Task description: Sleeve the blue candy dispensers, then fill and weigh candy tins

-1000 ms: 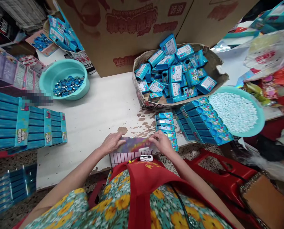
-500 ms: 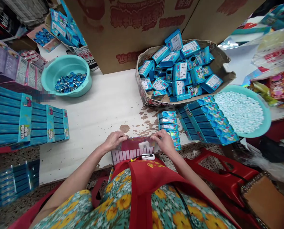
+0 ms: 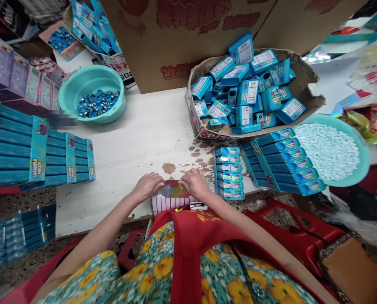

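Observation:
At the table's front edge, my left hand is closed, fingertips pinching the upper edge of a piece of clear plastic. My right hand is closed on the same edge, a short span to the right, its fingers curled over it. Red shows through the plastic. Just below lies a panel with pink and white stripes, against the red apron. A small white device with a dark cord is by the panel. Whether plastic and panel are one piece, I cannot tell.
Right of my hands stand blue candy boxes in a row and a larger banded pack. Behind are a carton of blue boxes and a basin of pale candies. Leftward sit a basin of caps and stacked blue packs.
My right hand has moved left along the plastic edge, closer to my left hand, uncovering the row of blue boxes. My left hand stays about where it was. The view has shifted slightly.

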A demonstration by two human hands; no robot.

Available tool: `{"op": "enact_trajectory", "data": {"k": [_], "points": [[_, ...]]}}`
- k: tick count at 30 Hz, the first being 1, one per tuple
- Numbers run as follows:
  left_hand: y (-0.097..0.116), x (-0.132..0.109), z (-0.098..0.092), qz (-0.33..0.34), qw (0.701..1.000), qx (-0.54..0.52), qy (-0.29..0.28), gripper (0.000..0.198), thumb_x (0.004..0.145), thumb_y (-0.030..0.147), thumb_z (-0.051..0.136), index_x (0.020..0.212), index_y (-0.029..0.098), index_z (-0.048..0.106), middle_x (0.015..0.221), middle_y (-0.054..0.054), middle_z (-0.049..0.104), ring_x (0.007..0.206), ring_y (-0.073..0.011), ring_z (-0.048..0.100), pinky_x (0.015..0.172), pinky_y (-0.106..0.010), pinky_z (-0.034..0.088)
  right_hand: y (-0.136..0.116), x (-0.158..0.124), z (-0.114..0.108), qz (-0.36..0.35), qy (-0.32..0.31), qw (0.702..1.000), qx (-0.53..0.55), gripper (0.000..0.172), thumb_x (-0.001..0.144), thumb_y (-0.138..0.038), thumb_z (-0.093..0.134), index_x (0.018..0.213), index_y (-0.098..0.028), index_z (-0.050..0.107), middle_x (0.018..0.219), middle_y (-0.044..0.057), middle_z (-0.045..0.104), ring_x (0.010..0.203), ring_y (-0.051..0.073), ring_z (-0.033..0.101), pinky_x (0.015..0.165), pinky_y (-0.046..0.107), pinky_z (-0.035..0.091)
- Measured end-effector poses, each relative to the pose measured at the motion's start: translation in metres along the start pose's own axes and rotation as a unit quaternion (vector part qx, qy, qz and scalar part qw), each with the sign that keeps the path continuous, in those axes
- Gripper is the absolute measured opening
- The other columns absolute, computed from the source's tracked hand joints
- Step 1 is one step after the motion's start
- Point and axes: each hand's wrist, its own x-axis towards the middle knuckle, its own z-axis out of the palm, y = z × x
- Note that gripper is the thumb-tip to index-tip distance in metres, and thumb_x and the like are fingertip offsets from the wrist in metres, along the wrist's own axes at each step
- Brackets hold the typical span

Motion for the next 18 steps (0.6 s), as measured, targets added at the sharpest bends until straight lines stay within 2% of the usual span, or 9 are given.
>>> {"op": "enact_trajectory", "data": {"k": [3, 7, 8, 11, 12, 14, 16, 18], "points": [[-0.021, -0.010, -0.001, -0.022, 0.999, -0.024, -0.022, 0.040, 0.093, 0.045, 0.031, 0.084, 0.021, 0.062, 0.086, -0.005, 0.062, 0.085, -0.0195, 0.053, 0.074, -0.029, 0.038, 0.002, 0.002, 0.000, 0.014, -0.010, 1.000, 0.017, 0.024, 0.087, -0.039, 0.056, 0.075, -0.023, 0.068, 0.082, 0.005, 0.067, 0.087, 0.022, 0.050, 0.079, 0.035, 0.031], [-0.037, -0.017, -0.009, -0.070, 0.986, -0.133, -0.065, 0.047, 0.091, 0.052, 0.028, 0.080, 0.020, 0.061, 0.080, -0.002, 0.061, 0.075, -0.0157, 0.054, 0.069, -0.025, 0.038, 0.009, 0.007, -0.003, 0.023, -0.036, 0.997, 0.061, 0.021, 0.086, -0.041, 0.057, 0.082, -0.024, 0.068, 0.086, 0.005, 0.068, 0.088, 0.022, 0.054, 0.077, 0.033, 0.034], [-0.038, -0.018, -0.010, -0.083, 0.981, -0.159, -0.078, 0.049, 0.090, 0.053, 0.028, 0.077, 0.019, 0.060, 0.076, -0.001, 0.060, 0.071, -0.0149, 0.053, 0.067, -0.024, 0.038, 0.015, 0.007, -0.004, 0.030, -0.038, 0.996, 0.070, 0.021, 0.084, -0.043, 0.060, 0.089, -0.025, 0.068, 0.090, 0.005, 0.068, 0.090, 0.023, 0.055, 0.077, 0.033, 0.034], [-0.042, -0.019, -0.013, -0.117, 0.962, -0.221, -0.110, 0.051, 0.089, 0.057, 0.028, 0.068, 0.018, 0.054, 0.065, 0.000, 0.055, 0.062, -0.0137, 0.051, 0.063, -0.024, 0.039, 0.043, -0.002, -0.012, 0.066, -0.043, 0.992, 0.097, 0.040, 0.073, -0.040, 0.072, 0.109, -0.024, 0.061, 0.102, 0.007, 0.067, 0.093, 0.024, 0.057, 0.077, 0.032, 0.037], [-0.043, -0.018, -0.014, -0.126, 0.957, -0.232, -0.119, 0.052, 0.088, 0.057, 0.028, 0.066, 0.018, 0.053, 0.064, 0.000, 0.055, 0.062, -0.0139, 0.051, 0.063, -0.024, 0.040, 0.053, -0.007, -0.015, 0.076, -0.049, 0.990, 0.110, 0.040, 0.072, -0.033, 0.073, 0.108, -0.022, 0.061, 0.102, 0.008, 0.066, 0.092, 0.023, 0.057, 0.076, 0.030, 0.038], [-0.043, -0.014, -0.016, -0.136, 0.958, -0.219, -0.127, 0.051, 0.088, 0.056, 0.029, 0.068, 0.018, 0.056, 0.068, -0.002, 0.059, 0.066, -0.0161, 0.054, 0.066, -0.026, 0.042, 0.070, -0.018, -0.020, 0.087, -0.064, 0.985, 0.135, 0.023, 0.073, -0.019, 0.069, 0.096, -0.019, 0.065, 0.095, 0.007, 0.067, 0.085, 0.020, 0.059, 0.070, 0.026, 0.037], [-0.036, -0.004, -0.019, -0.139, 0.976, -0.147, -0.079, 0.046, 0.087, 0.053, 0.033, 0.080, 0.018, 0.062, 0.083, -0.006, 0.065, 0.080, -0.0210, 0.057, 0.075, -0.031, 0.043, 0.081, -0.026, -0.023, 0.097, -0.068, 0.982, 0.148, 0.008, 0.076, -0.012, 0.062, 0.081, -0.018, 0.066, 0.082, 0.004, 0.067, 0.075, 0.016, 0.058, 0.064, 0.024, 0.035], [-0.014, 0.014, -0.020, -0.137, 0.989, -0.060, 0.024, 0.043, 0.086, 0.052, 0.039, 0.102, 0.019, 0.063, 0.108, -0.010, 0.063, 0.101, -0.0272, 0.054, 0.087, -0.039, 0.040, 0.084, -0.031, -0.025, 0.105, -0.065, 0.980, 0.154, 0.013, 0.080, -0.013, 0.058, 0.070, -0.017, 0.065, 0.070, 0.001, 0.065, 0.065, 0.014, 0.055, 0.058, 0.023, 0.032]]}}
